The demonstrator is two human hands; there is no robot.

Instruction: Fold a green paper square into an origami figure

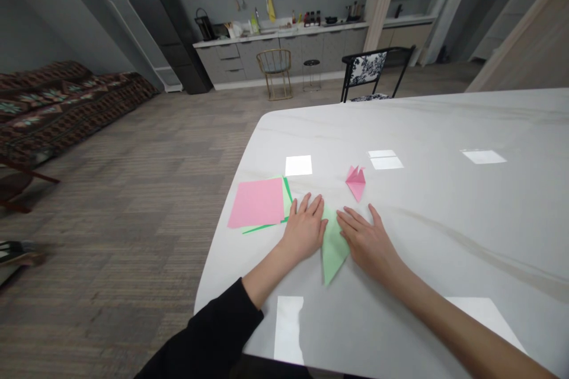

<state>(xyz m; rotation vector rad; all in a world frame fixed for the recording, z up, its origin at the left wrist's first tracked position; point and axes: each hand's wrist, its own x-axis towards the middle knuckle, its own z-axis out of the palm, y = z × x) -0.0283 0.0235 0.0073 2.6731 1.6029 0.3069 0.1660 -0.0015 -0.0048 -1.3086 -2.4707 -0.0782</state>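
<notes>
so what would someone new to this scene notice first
Probably the pale green paper, its pointed end toward the person, with the left hand and right hand at its sides on the white table. Next, the small pink folded paper just beyond the hands, and the pink square sheet atop green ones near the table's left edge.

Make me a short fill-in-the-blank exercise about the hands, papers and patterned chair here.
The paper between the left hand and right hand is pale ____.
The stack of sheets has a ____ one on top.
The stack lies nearer the ____ hand.
The chair with a patterned back has a ____ frame.

Missing words: green; pink; left; black.
</notes>
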